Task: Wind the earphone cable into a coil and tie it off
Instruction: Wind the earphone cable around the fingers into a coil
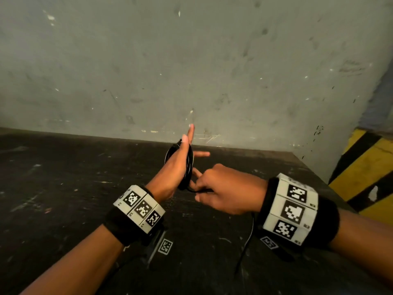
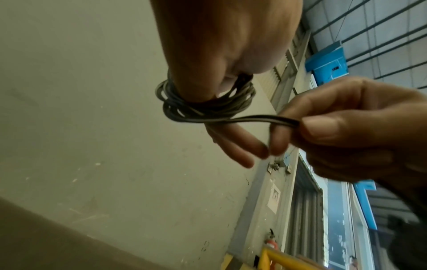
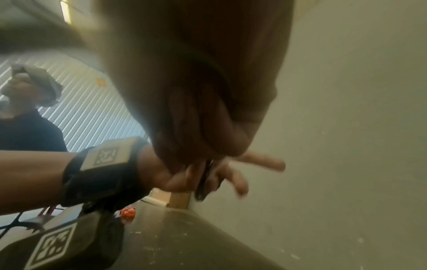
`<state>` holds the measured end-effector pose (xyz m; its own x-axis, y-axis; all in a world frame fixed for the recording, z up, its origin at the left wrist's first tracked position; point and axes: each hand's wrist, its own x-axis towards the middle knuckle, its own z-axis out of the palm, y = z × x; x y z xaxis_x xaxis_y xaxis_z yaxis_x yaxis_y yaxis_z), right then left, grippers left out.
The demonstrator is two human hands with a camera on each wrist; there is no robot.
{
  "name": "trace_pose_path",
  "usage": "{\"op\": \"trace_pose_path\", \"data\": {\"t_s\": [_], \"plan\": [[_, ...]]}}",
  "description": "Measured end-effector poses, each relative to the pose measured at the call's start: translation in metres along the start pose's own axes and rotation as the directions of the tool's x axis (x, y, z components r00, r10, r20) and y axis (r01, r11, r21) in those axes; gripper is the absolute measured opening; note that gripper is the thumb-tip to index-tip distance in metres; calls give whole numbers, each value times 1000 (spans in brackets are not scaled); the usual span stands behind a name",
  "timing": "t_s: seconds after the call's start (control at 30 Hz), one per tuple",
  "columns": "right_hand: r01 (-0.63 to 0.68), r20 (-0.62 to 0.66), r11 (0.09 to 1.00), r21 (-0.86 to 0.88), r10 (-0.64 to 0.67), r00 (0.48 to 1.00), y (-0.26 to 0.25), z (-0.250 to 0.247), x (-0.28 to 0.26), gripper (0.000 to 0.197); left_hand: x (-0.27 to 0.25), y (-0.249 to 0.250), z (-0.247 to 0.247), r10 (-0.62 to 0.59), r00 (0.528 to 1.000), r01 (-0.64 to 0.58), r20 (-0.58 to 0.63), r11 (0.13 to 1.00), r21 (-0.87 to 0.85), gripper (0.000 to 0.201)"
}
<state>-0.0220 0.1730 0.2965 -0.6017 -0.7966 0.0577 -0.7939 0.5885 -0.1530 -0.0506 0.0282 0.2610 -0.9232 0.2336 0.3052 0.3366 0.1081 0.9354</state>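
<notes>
**A:** How many of each thing do you count?

**B:** Two hands, one earphone cable point(image 2: 205, 104), and two marker-covered wristbands, one on each wrist. The left wristband point(image 1: 139, 208) shows three black-and-white squares in the head view.

**A:** Where is the cable?

**B:** Wound in several loops around the left hand point(image 1: 170, 177), which is held up on edge above the dark table point(image 1: 63, 188). Its fingers are straight and spread apart, the loops circling them near the knuckles.

**A:** And the other hand?

**B:** The right hand point(image 1: 223, 190) sits just beside the coil. In the left wrist view its thumb and curled fingers point(image 2: 323, 131) pinch a doubled length of cable leading off the coil, drawn out sideways.

**A:** Anything else around?

**B:** A scuffed grey wall point(image 1: 191, 60) behind the table, yellow-and-black hazard striping point(image 1: 365, 173) at the right, and a square marker tag point(image 1: 165, 246) on the tabletop below the left wrist.

**A:** What blocks the view?

**B:** In the right wrist view the right hand's own blurred bulk fills the middle and hides most of the coil.
</notes>
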Motion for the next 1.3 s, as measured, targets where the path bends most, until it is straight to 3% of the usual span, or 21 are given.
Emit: {"op": "trace_pose_path", "data": {"t_s": [0.13, 0.27, 0.5, 0.63, 0.77, 0.83, 0.93, 1.03, 1.13, 1.3], "plan": [[15, 37, 999, -45, -13, 999, 4, -33, -2, 13, -9, -8, 3, -161, 964, 127, 213, 978, 165, 73], [15, 39, 997, -70, -12, 999, 17, -70, -4, 18, -17, -14, 0, -303, 871, 234, 387, 948, 214, 91], [78, -169, 992, -96, -94, 981, 43, -92, -2, 27, -27, -4, -4, -245, 755, 257, 608, 964, 69, 64], [52, -360, 997, -60, -70, 930, 62, -59, 8, 37, -28, 9, -6, -79, 723, 314, 686, 922, -225, 65], [29, -527, 980, 198, 82, 846, 62, -3, 16, 30, -20, 24, -9, 114, 800, 320, 589, 749, -580, 70], [7, -500, 968, 251, 123, 857, 54, 24, 20, 21, -14, 30, -8, 123, 868, 277, 482, 685, -674, 71], [17, -478, 976, 219, 92, 873, 37, 52, 31, 25, -7, 30, -7, 89, 954, 160, 285, 655, -739, 69], [24, -418, 970, 243, 82, 905, 27, 61, 35, 13, -1, 27, -11, 0, 994, 81, 114, 700, -710, 63], [-4, -272, 980, 201, 60, 961, 17, 62, 28, 14, 3, 20, -14, -42, 999, 22, -19, 796, -605, 58], [8, -93, 999, 51, -3, 996, 1, 48, 15, 19, 3, 4, -14, -77, 995, 48, -62, 926, -375, 69]]}}
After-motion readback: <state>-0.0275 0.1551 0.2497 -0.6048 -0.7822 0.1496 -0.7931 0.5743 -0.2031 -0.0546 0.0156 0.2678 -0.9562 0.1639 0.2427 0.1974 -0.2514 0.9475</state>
